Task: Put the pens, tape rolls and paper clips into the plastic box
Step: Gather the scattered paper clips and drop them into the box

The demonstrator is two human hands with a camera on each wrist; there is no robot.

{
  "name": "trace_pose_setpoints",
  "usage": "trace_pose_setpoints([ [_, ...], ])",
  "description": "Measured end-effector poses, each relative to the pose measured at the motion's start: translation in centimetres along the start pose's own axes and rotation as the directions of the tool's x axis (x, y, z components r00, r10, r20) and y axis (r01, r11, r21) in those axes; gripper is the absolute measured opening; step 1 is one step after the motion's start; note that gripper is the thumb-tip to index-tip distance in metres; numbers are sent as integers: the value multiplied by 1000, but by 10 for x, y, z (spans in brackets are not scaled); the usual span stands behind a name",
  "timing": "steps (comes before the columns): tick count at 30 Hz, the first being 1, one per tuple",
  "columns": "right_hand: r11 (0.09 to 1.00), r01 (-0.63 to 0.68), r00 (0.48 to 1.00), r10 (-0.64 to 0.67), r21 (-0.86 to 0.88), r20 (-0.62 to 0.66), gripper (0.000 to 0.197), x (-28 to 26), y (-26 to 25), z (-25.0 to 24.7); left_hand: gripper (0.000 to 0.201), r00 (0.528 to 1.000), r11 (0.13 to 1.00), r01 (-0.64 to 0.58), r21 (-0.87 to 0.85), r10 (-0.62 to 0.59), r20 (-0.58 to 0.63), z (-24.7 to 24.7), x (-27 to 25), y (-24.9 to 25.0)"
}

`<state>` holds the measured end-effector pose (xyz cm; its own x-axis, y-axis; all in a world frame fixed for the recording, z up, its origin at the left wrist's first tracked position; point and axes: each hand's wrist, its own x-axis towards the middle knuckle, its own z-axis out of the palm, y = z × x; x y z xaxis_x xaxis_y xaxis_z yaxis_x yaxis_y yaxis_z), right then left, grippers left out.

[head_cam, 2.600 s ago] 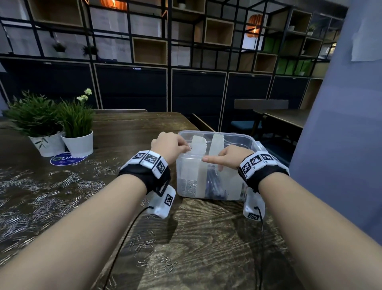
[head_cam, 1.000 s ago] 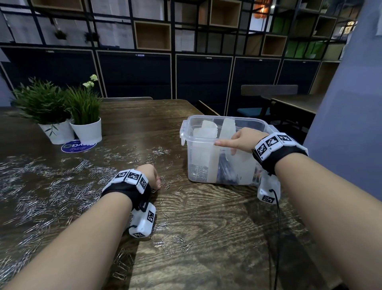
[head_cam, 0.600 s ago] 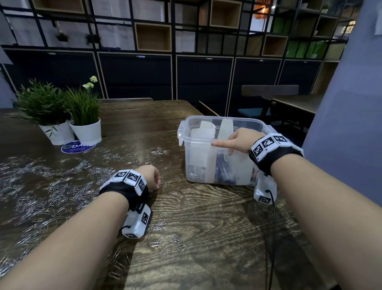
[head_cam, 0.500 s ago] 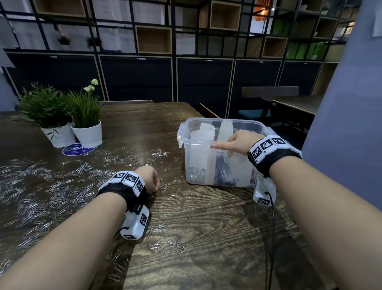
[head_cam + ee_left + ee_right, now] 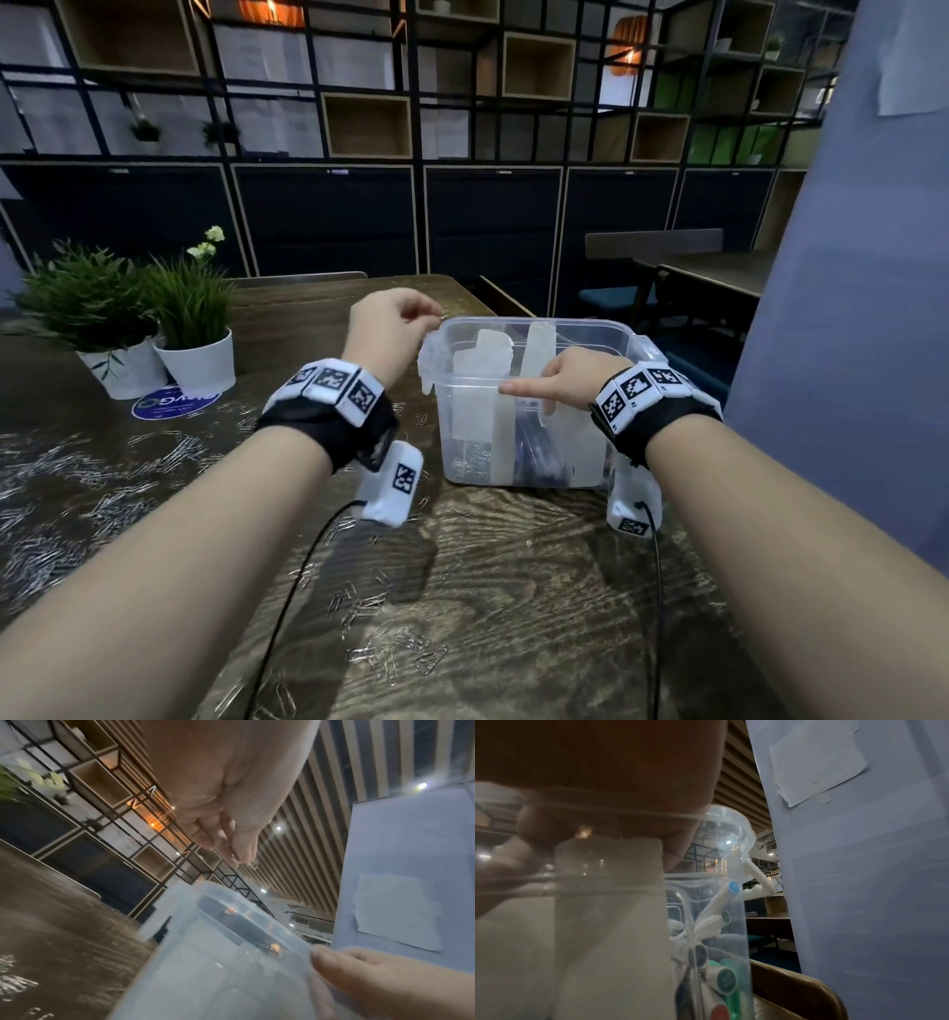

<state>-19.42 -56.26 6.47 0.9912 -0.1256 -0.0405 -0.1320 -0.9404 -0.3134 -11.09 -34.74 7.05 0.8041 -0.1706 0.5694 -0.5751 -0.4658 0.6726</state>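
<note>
When taken from the head camera, shows the whole layout: clear plastic box [image 5: 529, 406] standing open near the right edge of the wooden table [image 5: 513, 616], long axis running left to right. Holds two pale dividers [image 5: 539, 349] upright inside, with a silvery heap of paper clips [image 5: 472, 455] at the bottom left and dark pens [image 5: 539, 452] dimly visible through the front wall. Shows many more loose clips [image 5: 390, 652] scattered over the table to the left and front, and two potted plants [image 5: 195, 354] well apart at the far left.

Left hand [image 5: 393, 329] raised just beside the box's left rim, fingertips pinched together. Only from the left wrist camera reveals what is pinched: a single paper clip [image 5: 253, 865] dangling from the fingertips [image 5: 239, 854], above the blurred box corner.

Right hand [image 5: 560, 377] gripping the near rim of the box, index finger stretched leftward along it, thumb on the outer wall.

Only from the right wrist camera gives the pens clearly: white barrels leaning at a tilt in the right end, butt ends toward the lens, caps blue [image 5: 732, 887], green and red
</note>
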Motion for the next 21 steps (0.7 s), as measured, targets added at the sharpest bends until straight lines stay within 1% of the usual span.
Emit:
trace_pose_setpoints([
  [1, 1000, 0, 1000, 0, -1, -1, 68, 1, 0, 0, 9, 998, 1000, -16, 16, 15, 58, 8, 2, 6],
  [3, 1000, 1, 1000, -1, -1, 1, 68, 1, 1, 1, 13, 981, 989, -52, 137, 26, 190, 23, 2, 9],
  [4, 1000, 4, 1000, -4, -5, 2, 68, 1, 0, 1, 15, 974, 980, -56, 192, 11, 225, 27, 3, 5],
  [6, 1000, 8, 1000, -8, -11, 1, 69, 1, 0, 0, 18, 971, 971, -28, 237, -29, 236, 27, 2, -5],
  [10, 1000, 18, 1000, -18, 1, 9, 67, -1, -1, 0, 23, 984, 977, 49, 210, -83, 159, 3, -6, -32],
  [11, 1000, 19, 1000, -19, 4, 10, 66, -1, -1, 0, 23, 980, 969, 71, 235, -112, 163, -6, -11, -40],
  [12, 1000, 19, 1000, -19, 5, 10, 66, -2, -2, 0, 21, 969, 957, 96, 274, -154, 196, -14, -16, -52],
  [13, 1000, 21, 1000, -21, 7, 9, 66, -2, -3, 0, 19, 942, 936, 129, 328, -219, 253, -24, -25, -62],
  [14, 1000, 20, 1000, -20, 6, 7, 66, -3, -4, 1, 21, 899, 909, 163, 384, -297, 323, -32, -34, -74],
  [15, 1000, 19, 1000, -19, 5, 7, 65, -3, -3, 1, 27, 836, 876, 199, 438, -385, 390, -40, -44, -82],
  [17, 1000, 13, 1000, -13, 5, 9, 66, -2, -4, 1, 41, 688, 813, 284, 508, -542, 483, -54, -64, -96],
  [18, 1000, 7, 1000, -7, 6, 5, 67, -2, -4, 2, 44, 624, 793, 306, 526, -585, 519, -58, -73, -101],
  [19, 1000, 3, 1000, -3, 8, 2, 67, -2, -5, 3, 47, 574, 778, 308, 547, -610, 545, -62, -81, -105],
  [20, 1000, -2, 1000, 2, 10, -4, 67, -2, -5, 3, 49, 543, 770, 305, 560, -624, 562, -63, -87, -109],
  [21, 1000, -8, 1000, 8, 11, -8, 67, -2, -5, 3, 51, 533, 766, 302, 568, -629, 566, -63, -92, -112],
])
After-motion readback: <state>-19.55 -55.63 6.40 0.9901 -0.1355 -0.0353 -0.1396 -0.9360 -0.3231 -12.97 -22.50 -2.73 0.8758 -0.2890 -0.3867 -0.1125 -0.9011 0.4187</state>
